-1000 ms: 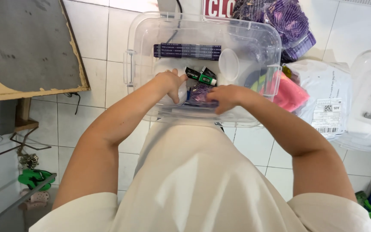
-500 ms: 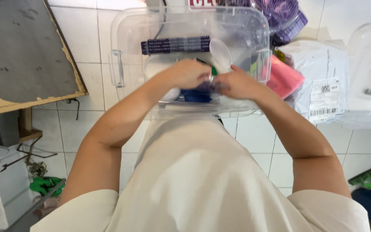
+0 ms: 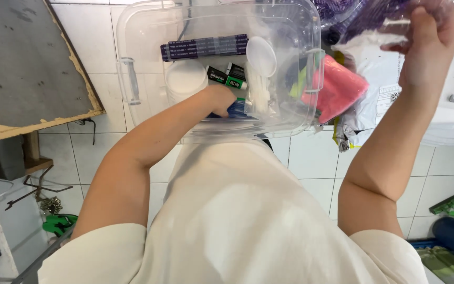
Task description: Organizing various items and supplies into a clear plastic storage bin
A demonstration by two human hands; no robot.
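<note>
The clear plastic bin (image 3: 132, 31) rests on the person's lap, pulled tight against the cream shirt (image 3: 248, 210) — judged so that both arms reach in from above. Its long axis runs left-right across the view, with latch handles at either short end.

The left hand (image 3: 220, 98) is down inside the bin, near its close wall, fingers curled together on or around a blue item (image 3: 236, 109); whether it is really gripped cannot be told, since the knuckles hide it. Just beside the hand lies a black-and-green marker (image 3: 227, 79), long axis slanting from upper left to lower right, green end pointing toward the right. A white round lid (image 3: 186, 78) sits left of it and a white spoon (image 3: 261, 55) to the right, bowl end away from the person. A dark purple strip (image 3: 204, 47) lies along the far wall, parallel to the bin's length.

The right hand (image 3: 429, 39) is raised well apart from the bin, fingers pinched on a clear plastic bag (image 3: 374, 23) — probably lifted clear to free the view. A pink pouch (image 3: 337, 89) lies just outside the right wall.
</note>
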